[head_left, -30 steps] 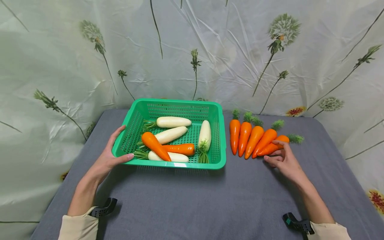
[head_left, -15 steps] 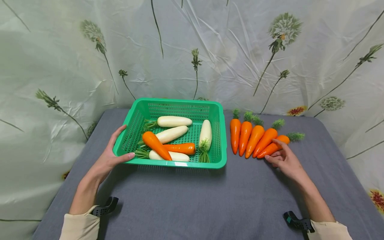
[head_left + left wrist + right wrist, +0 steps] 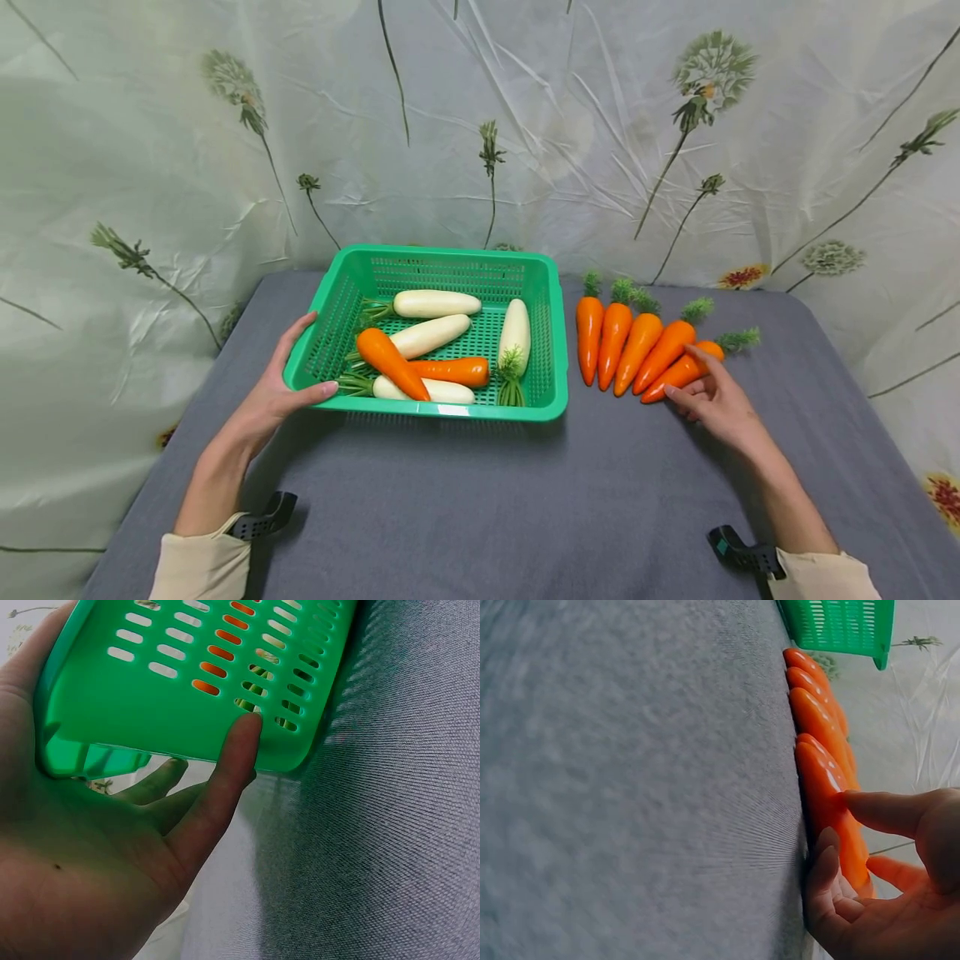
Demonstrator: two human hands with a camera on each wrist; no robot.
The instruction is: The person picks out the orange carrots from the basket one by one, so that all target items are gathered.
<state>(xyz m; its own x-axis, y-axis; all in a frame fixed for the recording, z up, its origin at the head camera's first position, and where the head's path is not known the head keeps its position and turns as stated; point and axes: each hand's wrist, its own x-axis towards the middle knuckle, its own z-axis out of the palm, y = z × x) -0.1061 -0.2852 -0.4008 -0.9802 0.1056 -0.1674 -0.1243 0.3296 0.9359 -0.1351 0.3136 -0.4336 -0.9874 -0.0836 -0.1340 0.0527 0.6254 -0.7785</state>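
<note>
A green plastic basket [image 3: 450,414] holds several white radishes [image 3: 437,303] and two carrots [image 3: 451,372] in the head view. My left hand [image 3: 272,392] grips its near left corner, thumb on the front rim and fingers along the left side; the left wrist view shows a fingertip against the slotted wall [image 3: 112,705]. To the right, several carrots with green tops [image 3: 641,354] lie fanned out side by side. The rightmost carrot [image 3: 832,802] is pinched between thumb and fingers of my right hand [image 3: 716,406]; part of it is hidden behind the fingers.
Grey cloth [image 3: 480,508] covers the table. Behind it hangs a pale curtain printed with dandelions [image 3: 420,167]. A narrow gap separates the basket's right side from the leftmost carrot [image 3: 589,342]. Black bands [image 3: 264,518] are on both wrists.
The rightmost carrot has turned a little, its tip shifting toward the near side and away from its neighbour. My right hand closed in on it. The left hand and basket stay put.
</note>
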